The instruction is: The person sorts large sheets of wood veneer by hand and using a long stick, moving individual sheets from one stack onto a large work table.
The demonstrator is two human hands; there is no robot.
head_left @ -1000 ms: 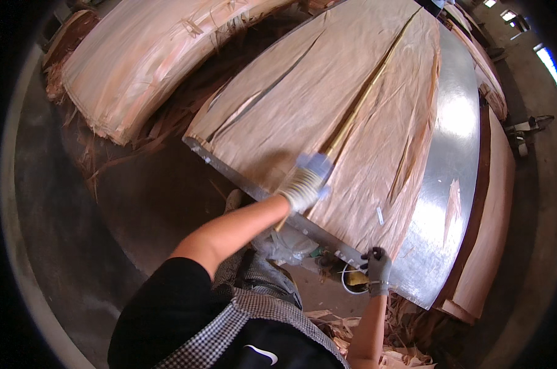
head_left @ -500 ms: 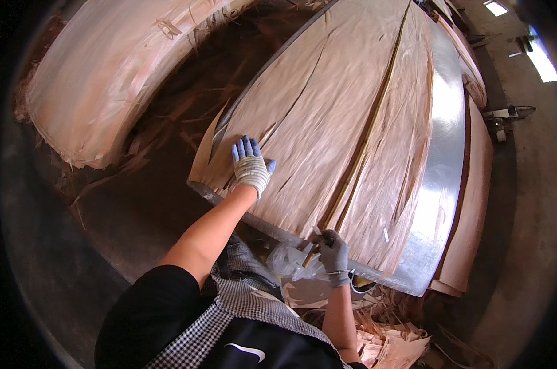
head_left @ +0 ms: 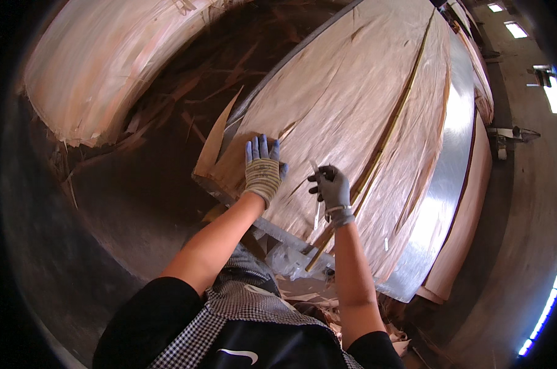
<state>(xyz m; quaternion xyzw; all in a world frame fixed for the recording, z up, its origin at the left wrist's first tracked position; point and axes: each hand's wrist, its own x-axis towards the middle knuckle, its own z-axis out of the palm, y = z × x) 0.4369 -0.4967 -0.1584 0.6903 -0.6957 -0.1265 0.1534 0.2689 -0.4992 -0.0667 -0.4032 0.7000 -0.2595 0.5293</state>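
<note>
Thin wrinkled wood veneer sheets [head_left: 346, 111] cover a long table in front of me, with splits running along the grain. My left hand [head_left: 263, 169], in a striped glove with blue fingers, lies flat on the veneer near its left side, fingers stretched. Over the middle of the sheet, my right hand [head_left: 332, 186] in a grey glove pinches a small pale strip [head_left: 314, 166], whose exact kind I cannot make out. A narrow white strip [head_left: 317, 216] shows just below that hand. To its right a long thin stick [head_left: 386, 136] lies lengthwise, its near end jutting past the table's front edge.
Shiny sheet metal [head_left: 453, 154] borders the veneer on the right, with more veneer [head_left: 459, 246] beyond it. A large curved veneer stack [head_left: 94, 74] stands at far left. Dark floor with scraps [head_left: 180, 92] lies between. Clear plastic [head_left: 287, 261] hangs at the front edge.
My right hand has moved up from the table's front edge to over the veneer, carrying the pale strip. My left hand stays flat on the veneer. The view has shifted slightly.
</note>
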